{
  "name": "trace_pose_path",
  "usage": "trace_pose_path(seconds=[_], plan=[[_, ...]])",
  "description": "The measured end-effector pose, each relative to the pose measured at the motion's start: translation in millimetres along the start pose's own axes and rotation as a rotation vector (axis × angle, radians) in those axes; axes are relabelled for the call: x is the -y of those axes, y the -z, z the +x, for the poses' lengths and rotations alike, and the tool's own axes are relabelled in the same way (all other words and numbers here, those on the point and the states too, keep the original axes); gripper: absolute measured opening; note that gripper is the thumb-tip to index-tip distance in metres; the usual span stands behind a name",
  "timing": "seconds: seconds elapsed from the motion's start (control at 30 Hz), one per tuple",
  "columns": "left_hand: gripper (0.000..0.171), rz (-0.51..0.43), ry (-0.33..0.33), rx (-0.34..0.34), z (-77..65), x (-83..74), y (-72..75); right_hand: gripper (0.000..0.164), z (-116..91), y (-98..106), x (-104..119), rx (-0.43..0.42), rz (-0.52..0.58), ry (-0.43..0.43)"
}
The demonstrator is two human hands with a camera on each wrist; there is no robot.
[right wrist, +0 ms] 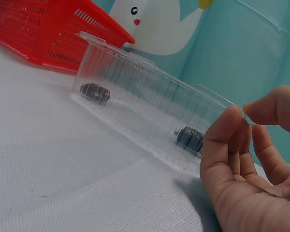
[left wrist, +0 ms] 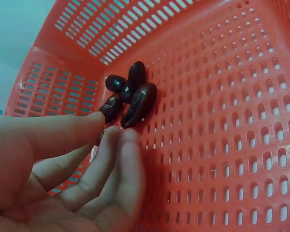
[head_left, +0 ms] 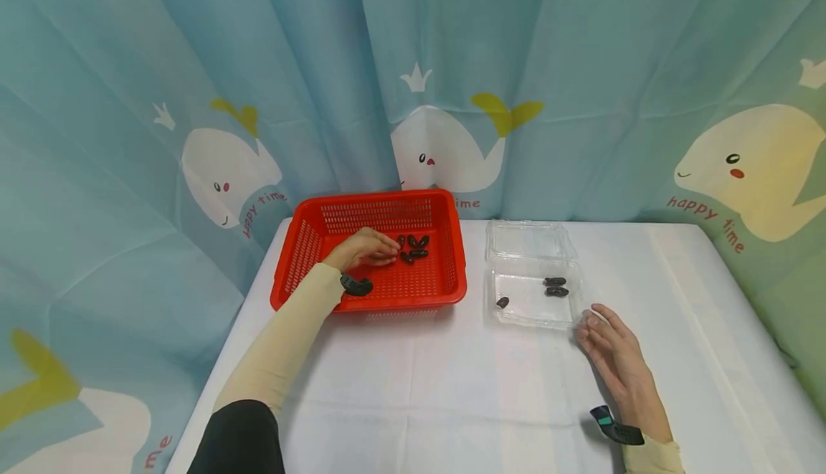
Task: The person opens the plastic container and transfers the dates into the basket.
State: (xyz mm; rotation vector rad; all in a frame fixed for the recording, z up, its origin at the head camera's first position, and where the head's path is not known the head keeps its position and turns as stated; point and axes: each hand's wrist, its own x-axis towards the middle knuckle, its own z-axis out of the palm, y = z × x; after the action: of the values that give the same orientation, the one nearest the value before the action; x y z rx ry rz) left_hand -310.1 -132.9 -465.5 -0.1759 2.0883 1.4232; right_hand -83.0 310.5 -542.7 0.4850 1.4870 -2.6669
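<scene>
My left hand [head_left: 368, 248] reaches into the red plastic basket [head_left: 453, 273]. Its thumb and slightly bent fingers [left wrist: 128, 154] are spread beside several glossy dark brown dates [left wrist: 142, 104]. One date [left wrist: 112, 106] is right by the thumb tip; whether they touch is hard to tell. At the near right corner of a clear plastic box [head_left: 529, 322], my right hand [head_left: 616, 359] pinches the rim between thumb and fingers. Inside that box lie two dates [head_left: 556, 291] side by side at the right and a single date [head_left: 502, 302] at the near left.
The box's hinged clear lid [head_left: 529, 239] lies folded back behind it. Both containers stand on a table with a white cloth [head_left: 413, 388]. A blue curtain [head_left: 581, 65] with whale prints hangs close behind the table and along its left side.
</scene>
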Motion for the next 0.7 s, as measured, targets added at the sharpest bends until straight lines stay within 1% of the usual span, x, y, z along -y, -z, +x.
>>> trace_pose_path(seconds=[0.1, 0.2, 0.3, 0.5, 0.6, 0.7], plan=[[0.032, 0.056, -0.012, 0.005, -2.5, -1.2, -0.6, 0.031, -0.5, -0.3, 0.8, 0.0, 0.015, -0.003], [0.033, 0.133, -0.044, 0.024, -6.0, -2.6, -1.9, 0.031, -1.2, -1.3, 1.6, -0.003, 0.029, -0.007], [0.033, 0.228, -0.113, 0.035, -10.6, -4.7, -3.2, 0.032, -1.7, -2.2, 2.2, -0.004, 0.036, -0.01], [0.031, 0.368, -0.243, 0.047, -16.9, -12.6, -5.6, 0.031, -1.6, -3.5, 2.8, 0.003, 0.055, -0.011], [0.029, 0.485, -0.317, 0.05, -20.0, -17.9, -6.5, 0.03, -1.7, -3.7, 2.9, -0.001, 0.05, -0.014], [0.027, 0.622, -0.394, 0.044, -24.3, -23.6, -8.3, 0.03, -1.9, -3.5, 2.7, -0.002, 0.044, -0.014]])
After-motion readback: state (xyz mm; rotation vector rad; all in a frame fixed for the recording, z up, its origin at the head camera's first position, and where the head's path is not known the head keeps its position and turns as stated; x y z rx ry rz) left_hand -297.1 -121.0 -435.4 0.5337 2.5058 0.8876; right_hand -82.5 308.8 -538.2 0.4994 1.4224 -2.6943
